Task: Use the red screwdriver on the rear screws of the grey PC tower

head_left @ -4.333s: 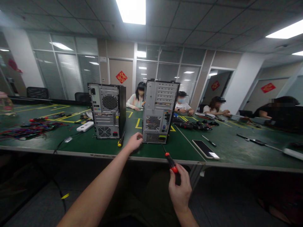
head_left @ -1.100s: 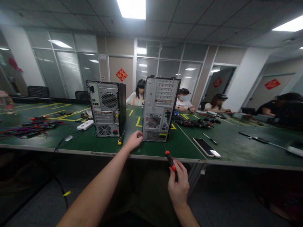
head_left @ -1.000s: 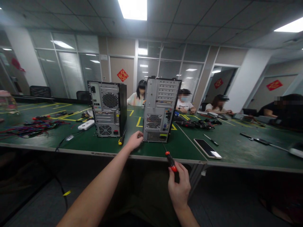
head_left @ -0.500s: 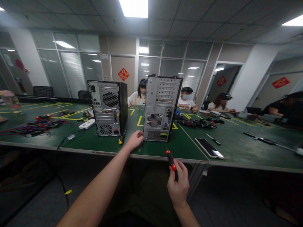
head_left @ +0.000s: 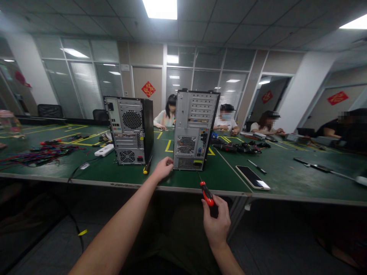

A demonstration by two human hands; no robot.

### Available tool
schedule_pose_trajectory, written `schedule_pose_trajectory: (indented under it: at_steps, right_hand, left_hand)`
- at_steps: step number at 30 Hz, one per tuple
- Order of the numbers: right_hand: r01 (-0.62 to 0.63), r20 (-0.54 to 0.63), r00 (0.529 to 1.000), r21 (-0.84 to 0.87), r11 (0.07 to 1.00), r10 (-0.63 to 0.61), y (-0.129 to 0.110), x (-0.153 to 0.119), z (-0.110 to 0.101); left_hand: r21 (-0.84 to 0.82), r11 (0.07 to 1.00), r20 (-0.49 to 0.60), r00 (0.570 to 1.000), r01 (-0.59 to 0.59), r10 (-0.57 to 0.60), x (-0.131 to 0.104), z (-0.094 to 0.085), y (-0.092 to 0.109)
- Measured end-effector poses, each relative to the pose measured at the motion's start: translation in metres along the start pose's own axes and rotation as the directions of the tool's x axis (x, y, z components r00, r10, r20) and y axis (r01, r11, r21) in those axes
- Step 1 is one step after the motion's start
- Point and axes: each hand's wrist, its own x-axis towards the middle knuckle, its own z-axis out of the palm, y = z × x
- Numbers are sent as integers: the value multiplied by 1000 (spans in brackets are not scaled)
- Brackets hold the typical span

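Observation:
In the head view, a computer tower [head_left: 181, 131] stands upright on the green table with its grey back panel towards me. My left hand [head_left: 164, 168] is at its lower left edge, fingers curled against the case; their tips are partly hidden. A red and black screwdriver [head_left: 207, 194] is held by the handle end in my right hand [head_left: 217, 219], in front of the table edge. Its thin shaft points up towards the tower's bottom right corner; I cannot tell whether the tip touches. To the left stands a second computer tower [head_left: 129, 131].
Beside the second tower lies a yellow and black screwdriver [head_left: 147, 168]. A phone [head_left: 252, 177] and a slim tool [head_left: 257, 166] lie to the right. Bundled black cables [head_left: 241, 146], a white power strip [head_left: 104, 150] and tangled coloured wires [head_left: 47, 152] are on the table. Several people sit opposite.
The screwdriver's handle has tilted slightly in my right hand, and the grip has shifted a little. My left hand stays at the tower's edge. The view has moved slightly.

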Motion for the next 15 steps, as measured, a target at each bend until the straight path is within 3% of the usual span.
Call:
schedule_pose_trajectory:
  at_steps: [15]
  right_hand:
    - [-11, 21, 1000, 23, 1000, 11, -1, 1, 0]
  left_hand:
    - [-23, 1000, -2, 1000, -5, 5, 3, 2, -7]
